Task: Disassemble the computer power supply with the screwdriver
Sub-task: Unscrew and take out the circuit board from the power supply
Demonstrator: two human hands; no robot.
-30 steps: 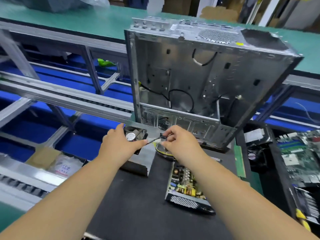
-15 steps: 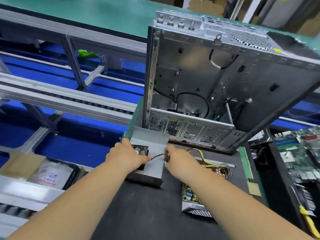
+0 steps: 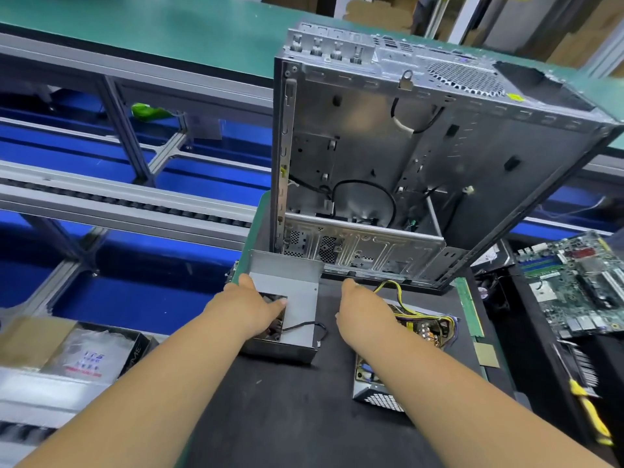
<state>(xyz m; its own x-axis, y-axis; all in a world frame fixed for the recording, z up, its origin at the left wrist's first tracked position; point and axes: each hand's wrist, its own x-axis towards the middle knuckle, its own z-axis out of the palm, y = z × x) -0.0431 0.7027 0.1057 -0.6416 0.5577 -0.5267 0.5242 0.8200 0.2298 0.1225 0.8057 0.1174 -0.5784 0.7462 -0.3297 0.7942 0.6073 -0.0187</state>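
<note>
- Hands work over a black mat (image 3: 277,417) on the counter (image 3: 189,35).
- Left hand (image 3: 250,309) rests on the fan (image 3: 275,327) set in the grey cover (image 3: 297,285), fingers curled over it; the grip itself is hidden.
- A black cable (image 3: 305,327) runs from the fan across the cover and over its right edge.
- Right hand (image 3: 363,314) hovers just right of the cover, holding nothing that shows; its fingers are hidden, so how wide it stands is unclear.
- The supply's board (image 3: 422,327), with yellow wires (image 3: 400,295), lies under that wrist.
- An open case (image 3: 439,146) stands upright behind both.
- A motherboard (image 3: 570,285) lies far right.
</note>
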